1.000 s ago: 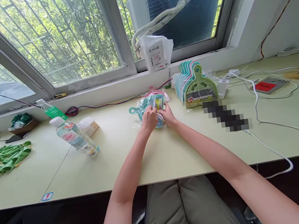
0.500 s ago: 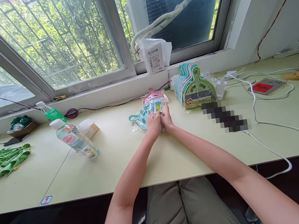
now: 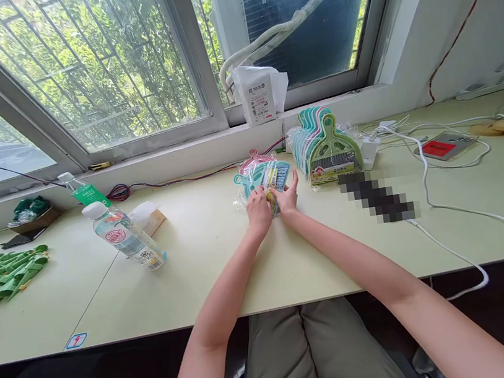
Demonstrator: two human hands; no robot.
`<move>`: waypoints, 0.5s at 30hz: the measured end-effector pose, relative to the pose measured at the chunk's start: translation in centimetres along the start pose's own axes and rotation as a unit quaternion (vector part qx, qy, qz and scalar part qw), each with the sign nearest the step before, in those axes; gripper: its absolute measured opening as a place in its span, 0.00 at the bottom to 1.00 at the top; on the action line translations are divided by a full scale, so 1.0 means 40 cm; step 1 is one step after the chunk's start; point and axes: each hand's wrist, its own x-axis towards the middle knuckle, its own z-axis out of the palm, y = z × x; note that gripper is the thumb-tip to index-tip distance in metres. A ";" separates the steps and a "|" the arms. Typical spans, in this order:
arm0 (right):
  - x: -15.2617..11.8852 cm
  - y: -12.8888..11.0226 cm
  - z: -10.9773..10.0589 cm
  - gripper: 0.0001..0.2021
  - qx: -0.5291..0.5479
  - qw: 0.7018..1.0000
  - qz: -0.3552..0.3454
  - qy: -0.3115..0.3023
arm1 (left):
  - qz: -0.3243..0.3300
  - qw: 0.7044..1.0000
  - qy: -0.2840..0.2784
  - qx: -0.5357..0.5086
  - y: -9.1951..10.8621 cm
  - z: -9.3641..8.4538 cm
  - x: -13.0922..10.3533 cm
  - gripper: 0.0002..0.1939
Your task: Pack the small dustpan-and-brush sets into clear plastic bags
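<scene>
A teal dustpan and brush set (image 3: 256, 178) in clear plastic wrap is between my hands, tilted, with its handle pointing left and its blue bristles showing at the right. My left hand (image 3: 259, 209) closes on the near side of the wrap by the yellow printed label. My right hand (image 3: 287, 200) pinches the same lower edge, thumb against the label and one finger stretched up beside the bristles. The fingers partly cover the label. Just behind lies a pink dustpan set (image 3: 254, 158), partly hidden. To the right stands a row of wrapped dustpan sets (image 3: 334, 146), a green one in front.
Two bottles, one clear (image 3: 130, 240) and one green-labelled (image 3: 88, 190), are left of my hands by a tissue box (image 3: 157, 220). Green bamboo-like pieces (image 3: 6, 273) lie far left. White cables (image 3: 426, 177) and a pixelated dark object (image 3: 377, 196) are at right.
The teal set has turned and tilted in my hands; its handle has moved right and up, and the blue bristles now show. My right hand has shifted to the lower edge.
</scene>
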 end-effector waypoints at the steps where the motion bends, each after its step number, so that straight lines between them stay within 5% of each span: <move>1: -0.002 -0.004 -0.001 0.50 -0.005 1.000 -0.003 0.011 | 0.005 1.000 0.003 0.006 -0.001 0.002 0.003 0.14; 9: -0.029 0.003 0.004 0.50 -0.031 0.999 0.001 0.008 | 0.023 0.995 -0.051 0.080 0.005 -0.002 0.030 0.13; 15: -0.074 -0.021 0.023 0.49 -0.028 0.999 -0.024 -0.028 | 0.030 0.990 0.034 0.132 -0.002 -0.013 0.028 0.20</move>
